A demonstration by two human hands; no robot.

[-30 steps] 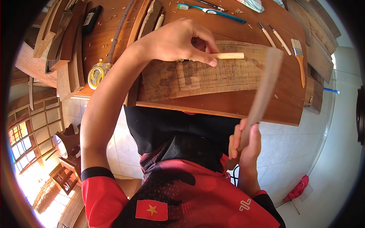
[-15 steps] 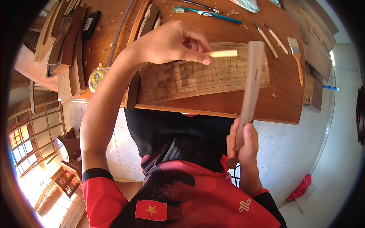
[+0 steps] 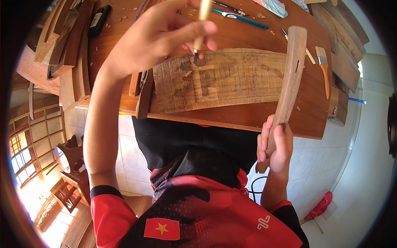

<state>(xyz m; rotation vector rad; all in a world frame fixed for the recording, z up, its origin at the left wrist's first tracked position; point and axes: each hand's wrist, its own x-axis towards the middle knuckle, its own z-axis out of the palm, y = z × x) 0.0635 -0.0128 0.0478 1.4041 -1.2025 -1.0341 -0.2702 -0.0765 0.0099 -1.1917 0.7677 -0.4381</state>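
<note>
My left hand (image 3: 165,39) is above the far left part of the board, its fingers closed round a small carving chisel (image 3: 202,22) with a pale wooden handle. The chisel is nearly upright, its short dark tip pointing down over the board; whether the tip touches the wood I cannot tell. On the table lies a rough brown wooden board (image 3: 248,76) with raised carved shapes and a few chips. My right hand (image 3: 279,144) grips the lower end of a long wooden bar (image 3: 290,74), tilted up beyond the table's front edge. A narrow slot shows in the bar's side.
Wooden planks (image 3: 76,62) are stacked at the left beside a black case (image 3: 100,20). A blue toothbrush (image 3: 242,18) lies at the back. A flat paintbrush (image 3: 324,72) and light-handled tools lie at the right, partly behind the bar. More boards (image 3: 343,49) stand beyond.
The chisel has swung from lying level to nearly upright, tip down, as my left hand turned. My right hand and the bar have shifted slightly right.
</note>
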